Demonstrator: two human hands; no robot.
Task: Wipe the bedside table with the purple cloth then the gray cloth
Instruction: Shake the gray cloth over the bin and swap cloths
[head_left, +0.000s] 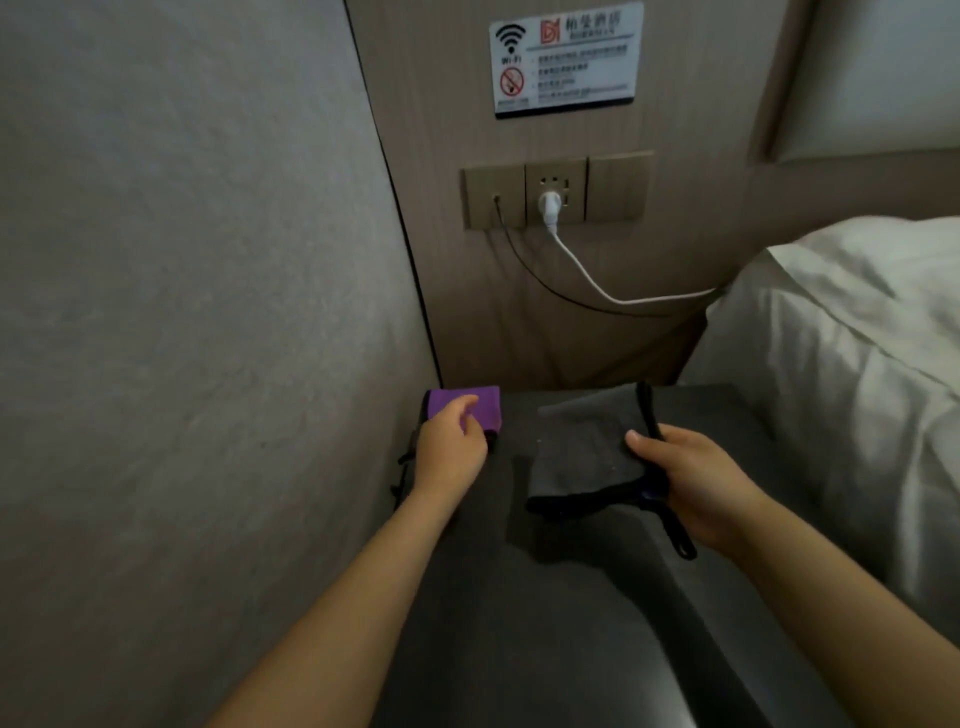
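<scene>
Our left hand rests loosely on the folded purple cloth, mid-frame. Our right hand pinches the soft gray cloth, black-edged, above the smooth dark table.

My bedside table is a dark gray, slightly glossy top wedged between the wall at nine o'clock and the bed at three o'clock. At its far corner, about eleven o'clock, the purple cloth lies folded flat against the wall. Toward one o'clock the gray cloth, edged in black, sits partly on the top, its near edge raised off the surface.
</scene>
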